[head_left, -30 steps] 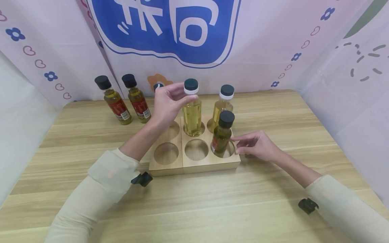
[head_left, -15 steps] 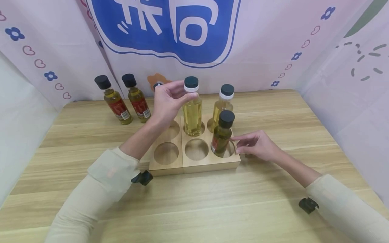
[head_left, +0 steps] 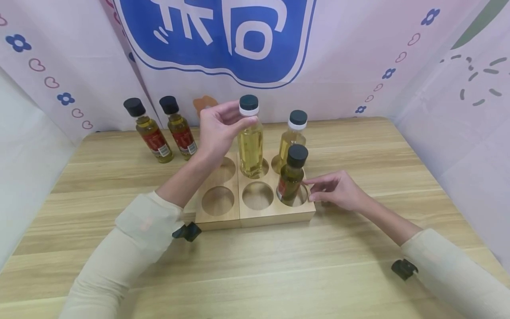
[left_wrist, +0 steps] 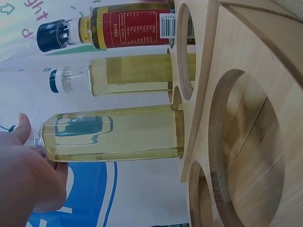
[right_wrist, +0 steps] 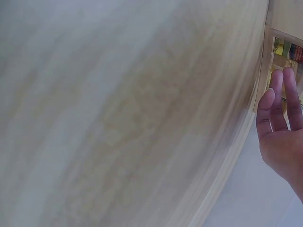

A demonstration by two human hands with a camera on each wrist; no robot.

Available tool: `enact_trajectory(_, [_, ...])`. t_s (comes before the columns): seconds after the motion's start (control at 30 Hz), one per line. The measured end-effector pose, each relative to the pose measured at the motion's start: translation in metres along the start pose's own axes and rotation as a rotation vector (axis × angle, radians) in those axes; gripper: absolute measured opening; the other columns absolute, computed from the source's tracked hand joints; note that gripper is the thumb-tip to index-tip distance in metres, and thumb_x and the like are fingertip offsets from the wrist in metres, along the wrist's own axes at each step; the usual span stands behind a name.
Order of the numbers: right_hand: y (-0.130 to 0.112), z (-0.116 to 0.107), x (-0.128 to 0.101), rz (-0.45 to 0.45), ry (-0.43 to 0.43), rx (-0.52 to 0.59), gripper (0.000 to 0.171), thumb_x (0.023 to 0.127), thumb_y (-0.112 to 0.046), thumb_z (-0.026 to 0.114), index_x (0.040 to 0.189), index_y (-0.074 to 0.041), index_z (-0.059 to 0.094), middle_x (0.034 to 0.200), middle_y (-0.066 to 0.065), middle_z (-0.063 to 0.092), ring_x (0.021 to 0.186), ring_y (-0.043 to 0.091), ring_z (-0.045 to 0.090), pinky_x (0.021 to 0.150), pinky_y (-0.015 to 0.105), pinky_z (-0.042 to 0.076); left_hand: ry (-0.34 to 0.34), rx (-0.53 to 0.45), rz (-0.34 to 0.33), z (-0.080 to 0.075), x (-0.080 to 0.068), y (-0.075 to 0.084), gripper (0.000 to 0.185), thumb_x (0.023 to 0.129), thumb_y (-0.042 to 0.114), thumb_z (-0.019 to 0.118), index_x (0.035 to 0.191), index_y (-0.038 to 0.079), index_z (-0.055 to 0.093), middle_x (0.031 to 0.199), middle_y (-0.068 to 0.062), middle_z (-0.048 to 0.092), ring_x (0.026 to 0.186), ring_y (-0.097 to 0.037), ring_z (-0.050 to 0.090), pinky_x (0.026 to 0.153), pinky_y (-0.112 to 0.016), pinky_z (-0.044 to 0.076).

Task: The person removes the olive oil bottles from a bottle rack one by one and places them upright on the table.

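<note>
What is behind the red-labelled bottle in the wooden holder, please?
In the head view, a dark-capped bottle of yellow liquid stands behind it in the holder. The red-labelled bottle hides part of its lower body; from there, its base cannot be seen.

Backdrop (left_wrist: 28, 21): pink "ght", ten o'clock, left-wrist view.
Red bottle label (left_wrist: 130, 28): barcode (left_wrist: 167, 25), digits unclear, near twelve.
Blue sign (head_left: 219, 46): white characters, cut off, near twelve, head view.
</note>
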State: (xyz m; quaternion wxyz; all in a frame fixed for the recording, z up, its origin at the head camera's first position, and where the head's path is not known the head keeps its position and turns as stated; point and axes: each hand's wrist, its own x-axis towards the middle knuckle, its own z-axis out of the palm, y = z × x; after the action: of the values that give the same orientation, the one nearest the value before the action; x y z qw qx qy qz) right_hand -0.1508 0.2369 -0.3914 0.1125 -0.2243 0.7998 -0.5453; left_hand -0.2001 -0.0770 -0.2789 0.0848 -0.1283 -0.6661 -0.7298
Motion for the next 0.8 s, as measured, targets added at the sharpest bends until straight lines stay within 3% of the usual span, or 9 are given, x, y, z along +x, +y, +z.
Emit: enact_trajectory(0.8, [0.0,-0.001,0.0,-0.014,-0.009,-0.003,0.041,0.083,0.008,0.081,0.122,0.011,0.069,0.091,0.02,0.077,0.07,0.01,0.069,0.054,0.026,0.057,0.042,-0.04,-0.013,0.002,0.009,0.016,0.038,0.084,-0.004,0.084,0.12,0.0,0.074,0.116,-0.013,0.076,0.107,-0.019,0.075,0.103,-0.03,0.056])
